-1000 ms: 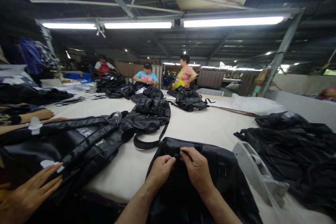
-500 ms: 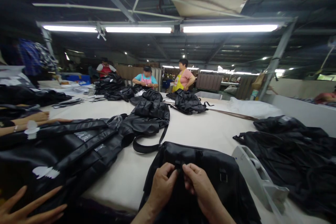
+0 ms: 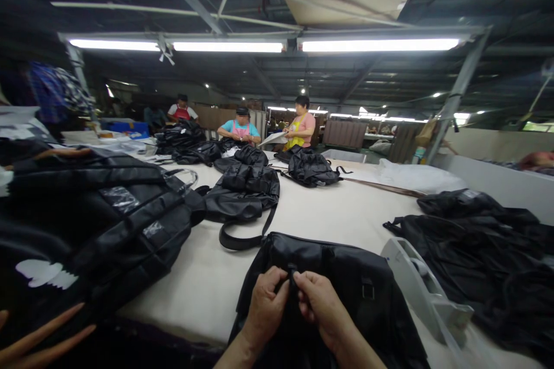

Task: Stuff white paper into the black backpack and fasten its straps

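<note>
A black bag (image 3: 346,268) with a smooth, leather-like surface lies in front of me at the table's near edge. My left hand (image 3: 267,302) is closed in a pinch at a small black strap (image 3: 292,272) on the bag's left part. From the other side, my right hand (image 3: 318,302) pinches the same spot, its thumb and forefinger almost touching my left fingers. The fingers partly cover the strap. Farther right on the bag, a rectangular buckle (image 3: 367,290) shows, with neither hand on it.
At left, a co-worker's hand (image 3: 47,337) is beside a large black backpack (image 3: 142,230) with white tags. More black bags (image 3: 249,184) lie across the pale table (image 3: 329,213). A grey tape dispenser (image 3: 426,285) and a black pile (image 3: 489,253) are at right. People stand beyond.
My right hand has shifted slightly left, closing the gap to my left hand at the strap. At left, the co-worker's backpack has been lifted and moved left. A person behind now holds a pale sheet.
</note>
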A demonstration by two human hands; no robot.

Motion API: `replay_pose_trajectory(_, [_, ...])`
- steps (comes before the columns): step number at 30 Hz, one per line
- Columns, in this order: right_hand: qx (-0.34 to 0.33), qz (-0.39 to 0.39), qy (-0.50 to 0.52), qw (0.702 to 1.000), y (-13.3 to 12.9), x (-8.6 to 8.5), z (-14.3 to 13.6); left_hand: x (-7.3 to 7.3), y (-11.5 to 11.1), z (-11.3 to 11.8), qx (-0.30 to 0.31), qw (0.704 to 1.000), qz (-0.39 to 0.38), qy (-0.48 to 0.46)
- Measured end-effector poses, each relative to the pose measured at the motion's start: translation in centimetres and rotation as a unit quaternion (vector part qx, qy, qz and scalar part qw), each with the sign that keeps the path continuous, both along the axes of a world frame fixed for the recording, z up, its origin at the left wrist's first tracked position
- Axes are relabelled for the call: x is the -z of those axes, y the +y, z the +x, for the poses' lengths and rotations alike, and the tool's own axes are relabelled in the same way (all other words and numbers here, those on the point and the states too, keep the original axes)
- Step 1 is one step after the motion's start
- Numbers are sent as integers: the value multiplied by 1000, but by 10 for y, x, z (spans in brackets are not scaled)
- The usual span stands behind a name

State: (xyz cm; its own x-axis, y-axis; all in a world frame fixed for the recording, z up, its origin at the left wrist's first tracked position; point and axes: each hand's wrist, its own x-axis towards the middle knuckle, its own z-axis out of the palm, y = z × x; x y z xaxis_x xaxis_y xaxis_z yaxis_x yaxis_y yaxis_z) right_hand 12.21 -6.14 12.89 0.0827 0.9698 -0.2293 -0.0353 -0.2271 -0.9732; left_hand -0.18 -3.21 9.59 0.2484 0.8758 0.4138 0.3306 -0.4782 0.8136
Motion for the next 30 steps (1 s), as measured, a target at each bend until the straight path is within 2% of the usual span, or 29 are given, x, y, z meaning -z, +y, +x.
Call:
replay_pose_trajectory(5, [-17, -44, 9, 999, 0, -8, 9, 1, -4, -1, 2, 998, 47, 31])
replay_pose_trajectory(9, [-16, -36, -46, 998, -1, -13, 9, -1, -5, -5, 17, 995, 79, 57])
replay_pose_trajectory(12, [40, 31, -125, 991, -1, -11, 3, -4, -5, -4, 11, 994, 90, 68])
replay_pose_trajectory(16, [126, 164, -221, 953, -8, -3, -1, -7, -7, -2, -2, 995, 74, 59])
replay_pose_trajectory(18, [110, 205, -239, 943, -15, -1, 1, -8, -9, -3, -9, 997, 60, 50])
replay_pose_trajectory(22, [29, 267, -261, 927, -31, 0, 4, -7, -13, -5, -14, 997, 67, 45])
replay_pose_trajectory(27, [38, 278, -271, 921, -31, 6, -1, -5, -16, -10, 16, 991, 118, 61])
replay_pose_trajectory(30, [35, 278, -274, 920, -25, 7, 0, -5, -17, -12, 21, 990, 123, 69])
